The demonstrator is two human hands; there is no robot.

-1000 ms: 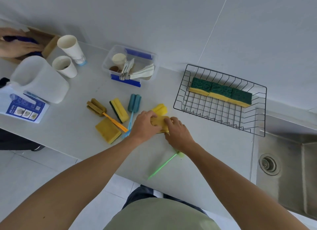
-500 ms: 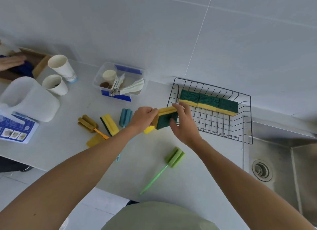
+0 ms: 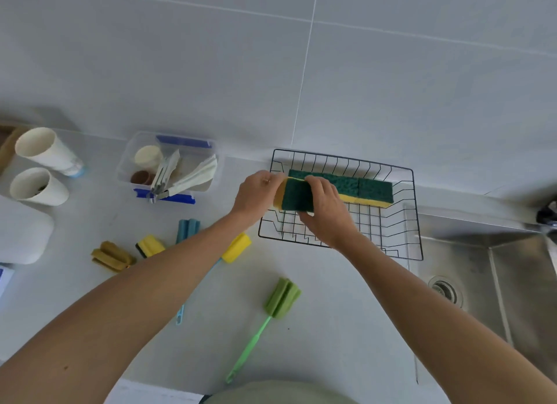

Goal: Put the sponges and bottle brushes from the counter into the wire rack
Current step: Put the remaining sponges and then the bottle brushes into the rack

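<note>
Both my hands hold one yellow-and-green sponge (image 3: pixel 295 195) over the left end of the black wire rack (image 3: pixel 404 174). My left hand (image 3: pixel 256 192) grips its left end and my right hand (image 3: pixel 327 210) covers its right side. A row of green-topped sponges (image 3: pixel 361 186) lies along the rack's back. On the counter lie a green bottle brush (image 3: pixel 280 301), a yellow brush head (image 3: pixel 236 248), a blue brush (image 3: pixel 187 230), a yellow sponge with a dark side (image 3: pixel 149 246) and a brown brush (image 3: pixel 111 256); my left arm hides part of them.
A clear plastic box (image 3: pixel 129 153) with utensils stands at the back. Two paper cups (image 3: pixel 39 150) and a white jug (image 3: pixel 21 234) are at the far left. A steel sink (image 3: pixel 482 271) with its drain lies right of the rack.
Both hands lifted the sponge from the counter and carried it right and back, over the rack's left end. The green brush stayed on the counter.
</note>
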